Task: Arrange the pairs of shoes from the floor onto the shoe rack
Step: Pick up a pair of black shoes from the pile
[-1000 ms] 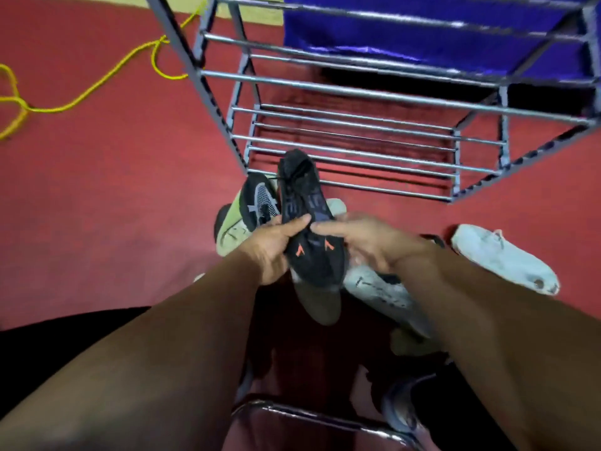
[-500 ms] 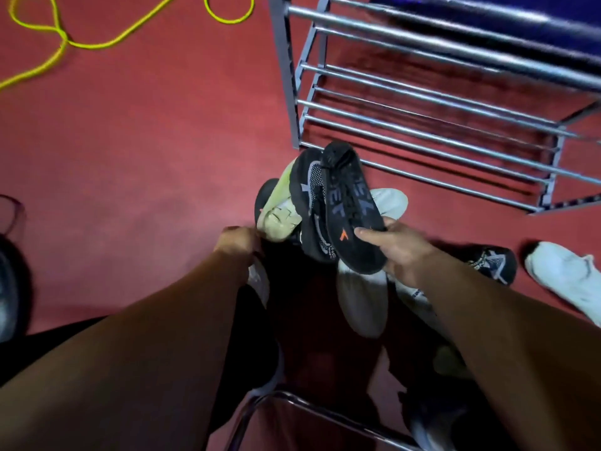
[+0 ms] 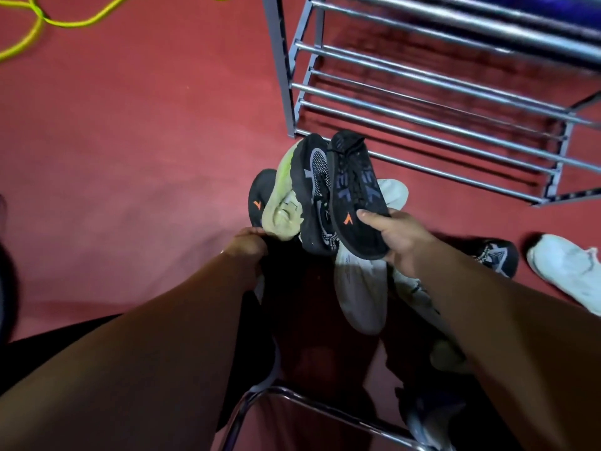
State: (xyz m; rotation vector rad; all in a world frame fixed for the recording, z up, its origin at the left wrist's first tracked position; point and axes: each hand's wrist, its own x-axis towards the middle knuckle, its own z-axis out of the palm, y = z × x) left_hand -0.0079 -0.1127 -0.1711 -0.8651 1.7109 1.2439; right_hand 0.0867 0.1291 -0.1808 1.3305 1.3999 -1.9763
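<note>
My right hand [image 3: 400,239] grips the heel of a black shoe [image 3: 354,190] with an orange mark, held toe-forward above the pile and just in front of the metal shoe rack [image 3: 422,102]. Its matching black shoe [image 3: 258,196] lies on the red floor, partly under a lime-soled black mesh shoe [image 3: 292,196] that lies on its side. My left hand [image 3: 247,247] is down at that floor shoe's heel with the fingers curled over it. No shoes are visible on the rack's bars.
White shoes lie under my right arm [image 3: 357,288] and at the far right [image 3: 566,268], with a black-and-grey shoe [image 3: 494,255] between them. A yellow cable [image 3: 65,21] loops at top left. A chrome chair frame [image 3: 292,398] sits below my arms.
My left hand let go of the held black shoe and dropped down-left to the matching shoe on the floor. My right hand keeps holding the first shoe.
</note>
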